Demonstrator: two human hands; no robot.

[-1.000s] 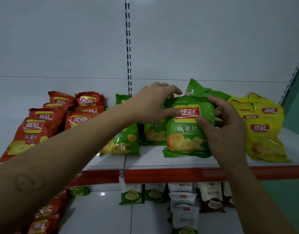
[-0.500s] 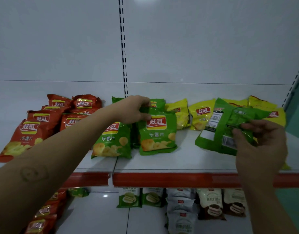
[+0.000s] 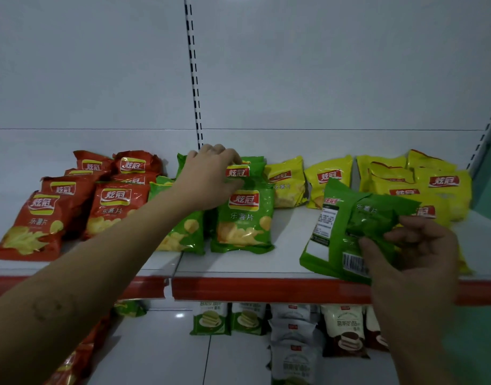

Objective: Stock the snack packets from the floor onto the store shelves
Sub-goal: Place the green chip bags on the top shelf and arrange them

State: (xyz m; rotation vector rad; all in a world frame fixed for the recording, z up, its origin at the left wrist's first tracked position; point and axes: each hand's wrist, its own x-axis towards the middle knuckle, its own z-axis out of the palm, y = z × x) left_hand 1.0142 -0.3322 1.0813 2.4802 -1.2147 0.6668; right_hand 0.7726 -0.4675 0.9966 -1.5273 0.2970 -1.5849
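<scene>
white shelf (image 3: 290, 257) with a red front edge, pale wall behind. left hand (image 3: 211, 180) grips the rear green packet (image 3: 245, 171) near the back edge. right hand (image 3: 413, 254) pinches the loose green packet (image 3: 349, 218) over the front edge, with bare shelf between them.

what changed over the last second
The hands, together a second ago, parted. The right hand moved right, holding a green packet back side out. The left hand reached back and now grips the rear packet by its top. The red packets and yellow packets stayed put.
</scene>
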